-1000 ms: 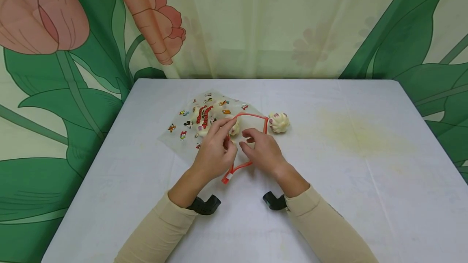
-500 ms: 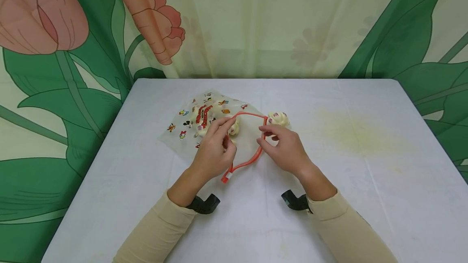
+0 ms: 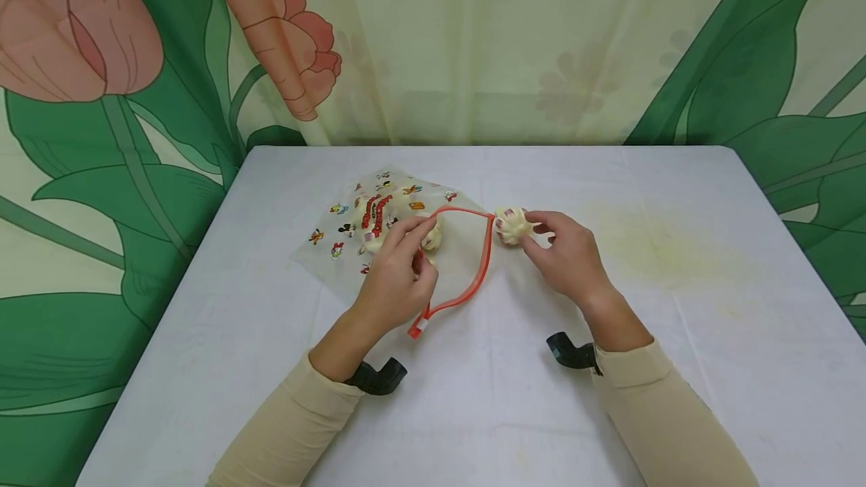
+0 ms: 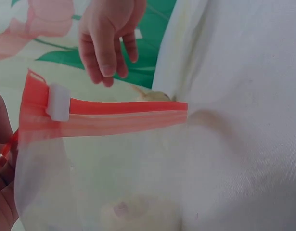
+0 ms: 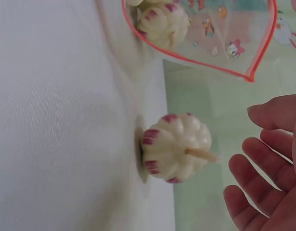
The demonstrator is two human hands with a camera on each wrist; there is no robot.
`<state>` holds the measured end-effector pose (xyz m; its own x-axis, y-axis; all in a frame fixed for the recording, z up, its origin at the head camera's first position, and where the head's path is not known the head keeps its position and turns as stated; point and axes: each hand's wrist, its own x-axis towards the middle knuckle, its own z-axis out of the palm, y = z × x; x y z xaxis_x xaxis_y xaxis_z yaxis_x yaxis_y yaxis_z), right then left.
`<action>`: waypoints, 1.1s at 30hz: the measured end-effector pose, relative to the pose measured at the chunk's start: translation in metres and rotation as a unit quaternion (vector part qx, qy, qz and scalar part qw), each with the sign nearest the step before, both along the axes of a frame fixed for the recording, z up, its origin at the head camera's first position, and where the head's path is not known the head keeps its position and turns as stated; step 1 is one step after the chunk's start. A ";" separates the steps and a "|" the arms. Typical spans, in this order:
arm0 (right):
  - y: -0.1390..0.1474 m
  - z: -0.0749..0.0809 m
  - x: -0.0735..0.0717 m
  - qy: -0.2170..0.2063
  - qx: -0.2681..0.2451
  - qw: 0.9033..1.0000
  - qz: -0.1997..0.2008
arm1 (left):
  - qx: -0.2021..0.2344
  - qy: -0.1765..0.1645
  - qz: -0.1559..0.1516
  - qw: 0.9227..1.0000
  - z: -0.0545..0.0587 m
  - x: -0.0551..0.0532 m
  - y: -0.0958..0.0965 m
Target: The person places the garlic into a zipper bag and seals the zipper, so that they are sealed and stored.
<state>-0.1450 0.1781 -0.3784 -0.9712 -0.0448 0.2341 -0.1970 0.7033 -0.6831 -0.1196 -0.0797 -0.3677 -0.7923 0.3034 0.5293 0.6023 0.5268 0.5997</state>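
Note:
My left hand (image 3: 399, 276) pinches the red zip edge of a clear plastic zip bag (image 3: 486, 250) printed with cartoon figures. The bag's mouth gapes toward the right, and a white slider (image 4: 58, 102) sits at the near end of its zip. Several garlic bulbs (image 3: 431, 234) lie inside, partly hidden by the hand and the print. Just outside the mouth, another garlic bulb (image 5: 176, 147), cream with purple patches and a short stem, rests on the table. My right hand (image 3: 568, 255) is beside it, fingers parted and apart from the bulb in the right wrist view.
A white cloth covers the table (image 3: 676, 382), with a yellowish stain (image 3: 659, 246) on the right. Behind the far edge hangs a curtain (image 3: 473, 43) with a large flower print. A black wrist mount (image 3: 571, 352) juts inward from the right forearm.
My right hand has moved rightward from the bag's mouth, past its red edge, to the loose garlic bulb. The bag's mouth has spread wider to the right; my left hand has stayed in place.

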 end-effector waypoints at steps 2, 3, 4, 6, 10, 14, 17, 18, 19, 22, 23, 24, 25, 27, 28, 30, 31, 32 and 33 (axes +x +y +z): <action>0.002 -0.001 -0.002 -0.007 0.007 1.000 -0.006 | 0.000 -0.003 0.001 1.000 0.000 0.000 0.000; 0.002 -0.002 -0.003 -0.009 0.009 1.000 -0.008 | 0.001 -0.004 0.001 1.000 0.000 0.000 0.000; 0.003 -0.002 -0.004 -0.010 0.012 1.000 -0.010 | 0.001 -0.005 0.002 1.000 0.000 0.000 0.000; 0.004 -0.004 -0.007 -0.012 0.014 1.000 -0.013 | 0.000 -0.004 0.003 1.000 0.000 0.000 0.000; 0.005 -0.007 -0.012 -0.020 0.016 1.000 -0.015 | -0.001 -0.001 0.004 1.000 -0.001 0.000 0.000; 0.005 -0.012 -0.017 -0.029 0.019 0.999 -0.021 | -0.002 0.003 0.005 1.000 -0.001 0.000 0.000; 0.003 -0.014 -0.021 -0.036 0.017 0.999 -0.024 | 0.000 0.010 0.005 1.000 -0.001 0.000 0.000; 0.003 -0.015 -0.022 -0.040 0.017 0.999 -0.024 | 0.001 0.012 0.005 1.000 -0.001 0.000 0.000; 0.003 -0.016 -0.023 -0.045 0.016 0.999 -0.023 | 0.003 0.015 0.005 1.000 -0.001 0.000 0.000; 0.001 -0.018 -0.027 -0.059 0.013 0.998 -0.022 | 0.006 0.021 0.005 1.000 -0.002 -0.001 0.001; 0.001 -0.018 -0.028 -0.063 0.013 0.998 -0.021 | 0.006 0.022 0.006 1.000 -0.002 -0.001 0.001; 0.001 -0.018 -0.029 -0.066 0.015 0.998 -0.021 | 0.007 0.021 0.006 1.000 -0.002 -0.001 0.001; 0.000 -0.018 -0.030 -0.068 0.015 0.997 -0.021 | 0.007 0.021 0.006 1.000 -0.002 -0.001 0.001; -0.001 -0.019 -0.032 -0.070 0.019 0.997 -0.022 | 0.008 0.017 0.005 1.000 -0.002 -0.001 0.000; -0.002 -0.019 -0.032 -0.071 0.022 0.997 -0.023 | 0.009 0.016 0.004 1.000 -0.002 -0.001 0.000; -0.004 -0.020 -0.034 -0.073 0.025 0.997 -0.026 | 0.010 0.015 0.003 1.000 -0.002 -0.001 0.000; -0.005 -0.021 -0.035 -0.075 0.023 0.997 -0.028 | 0.010 0.015 0.003 1.000 -0.002 -0.001 0.000; -0.005 -0.022 -0.036 -0.076 0.024 0.996 -0.027 | 0.010 0.015 0.003 1.000 -0.002 0.000 0.000; -0.006 -0.022 -0.037 -0.078 0.025 0.996 -0.027 | 0.010 0.016 0.002 1.000 -0.002 0.000 0.000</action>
